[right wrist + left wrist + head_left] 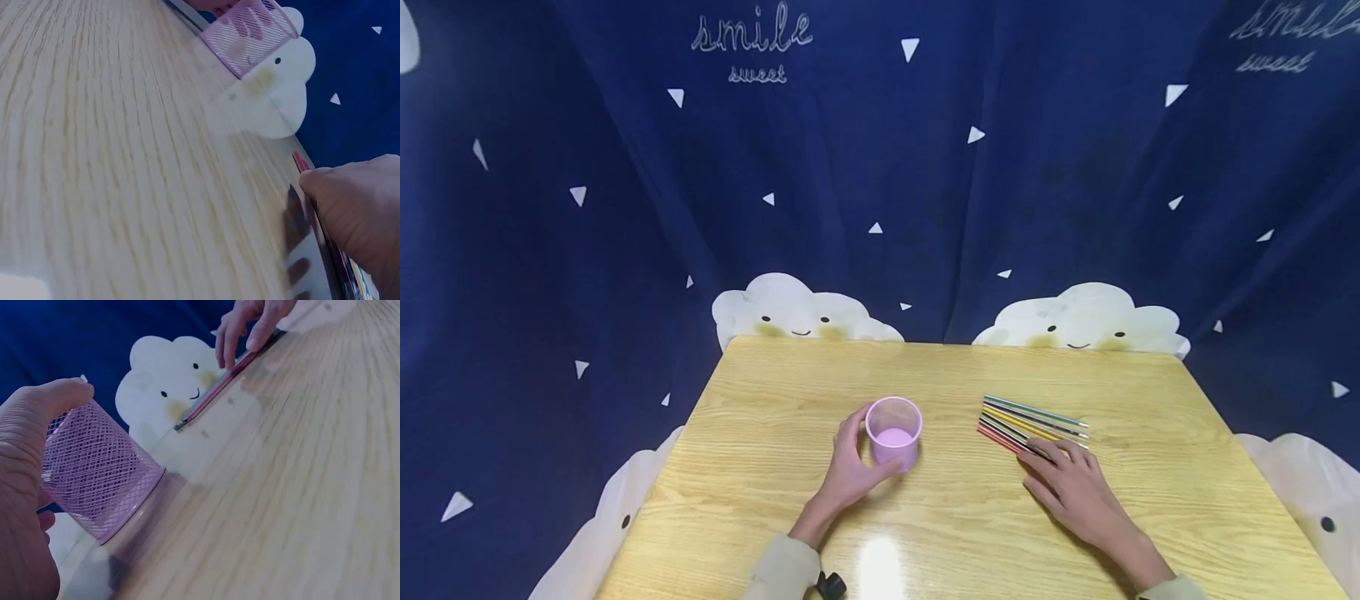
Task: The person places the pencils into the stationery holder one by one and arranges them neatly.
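Observation:
A pink-purple mesh cup (905,455) (100,472) (240,40) stands upright on the table, its inside visible from above. My left hand (850,472) (28,481) grips it from the left, thumb on the near side and fingers around the far side. To the right lie several thin pencils (1033,414) (209,400) (300,161) side by side, in blue, yellow, black and red tones. My right hand (1078,495) (253,325) (362,209) rests over their near right part, fingertips touching the red and dark ones; the palm hides some ends.
The light wooden table (970,533) reaches back to a dark blue curtain (850,150) printed with white triangles and smiling clouds. A small black object (831,585) shows beside the left sleeve at the bottom edge.

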Available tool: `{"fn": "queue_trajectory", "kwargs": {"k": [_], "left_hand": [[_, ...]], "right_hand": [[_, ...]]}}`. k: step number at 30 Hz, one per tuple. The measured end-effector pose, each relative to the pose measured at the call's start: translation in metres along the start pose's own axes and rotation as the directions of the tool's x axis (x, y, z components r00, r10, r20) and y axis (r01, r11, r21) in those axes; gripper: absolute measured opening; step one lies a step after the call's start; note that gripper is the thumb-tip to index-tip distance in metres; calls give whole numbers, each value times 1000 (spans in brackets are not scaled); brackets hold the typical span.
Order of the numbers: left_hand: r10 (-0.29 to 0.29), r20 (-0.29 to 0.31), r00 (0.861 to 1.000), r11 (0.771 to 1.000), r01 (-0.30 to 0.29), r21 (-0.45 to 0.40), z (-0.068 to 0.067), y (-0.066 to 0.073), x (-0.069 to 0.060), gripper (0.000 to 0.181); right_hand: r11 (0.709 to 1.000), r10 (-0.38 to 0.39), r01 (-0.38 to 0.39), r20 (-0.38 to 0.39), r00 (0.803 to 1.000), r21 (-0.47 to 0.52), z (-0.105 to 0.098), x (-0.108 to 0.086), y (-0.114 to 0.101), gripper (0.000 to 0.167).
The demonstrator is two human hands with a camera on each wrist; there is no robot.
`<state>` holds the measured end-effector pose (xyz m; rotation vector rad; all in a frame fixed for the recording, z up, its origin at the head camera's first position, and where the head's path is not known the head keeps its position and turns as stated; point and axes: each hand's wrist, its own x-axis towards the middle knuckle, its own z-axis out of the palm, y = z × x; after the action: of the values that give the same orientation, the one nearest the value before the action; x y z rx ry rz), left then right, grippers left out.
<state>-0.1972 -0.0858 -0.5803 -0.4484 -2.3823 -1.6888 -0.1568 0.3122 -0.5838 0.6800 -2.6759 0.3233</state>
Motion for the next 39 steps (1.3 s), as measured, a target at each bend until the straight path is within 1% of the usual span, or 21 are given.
{"fn": "queue_trajectory", "kwargs": {"k": [5,9,15,18,21,23,25,27,31,33,37,39], "left_hand": [[47,-72,996,997,-43,58,7,-4,6,96],[63,-85,994,996,-58,67,9,-5,9,92],[48,-63,997,999,-47,21,8,-3,11,92],[19,-50,999,999,-21,-36,8,-3,12,92],[-8,-27,1000,994,5,-113,9,-4,11,91],[-5,-18,1000,988,2,-154,9,-5,12,90],[10,-11,1000,983,-12,-183,9,-5,12,89],[24,-4,1000,981,-25,-193,10,-6,13,89],[29,19,999,980,-25,-196,11,-7,14,94],[25,27,999,980,-19,-199,11,-6,16,96],[27,36,999,977,-19,-212,11,-5,19,91],[27,42,999,971,-17,-238,8,5,19,89]], "right_hand": [[998,-64,64,9,998,9,3,7,-5,36],[995,-97,97,2,995,-2,4,10,-5,34],[990,-141,141,-3,990,-11,1,16,-5,32],[988,-152,152,3,988,1,-1,20,-6,30],[985,-171,170,4,985,19,-1,24,-6,28],[982,-188,188,-2,982,23,-1,27,-5,23],[977,-213,213,-10,977,19,-1,31,-3,21],[971,-238,238,-20,971,8,-1,34,-1,20],[959,-283,283,-25,959,-14,-2,39,2,18],[956,-294,294,-18,956,-25,-2,41,3,16],[955,-294,294,2,956,-27,-3,41,4,17],[956,-292,293,13,956,-31,-4,42,2,18]]}}
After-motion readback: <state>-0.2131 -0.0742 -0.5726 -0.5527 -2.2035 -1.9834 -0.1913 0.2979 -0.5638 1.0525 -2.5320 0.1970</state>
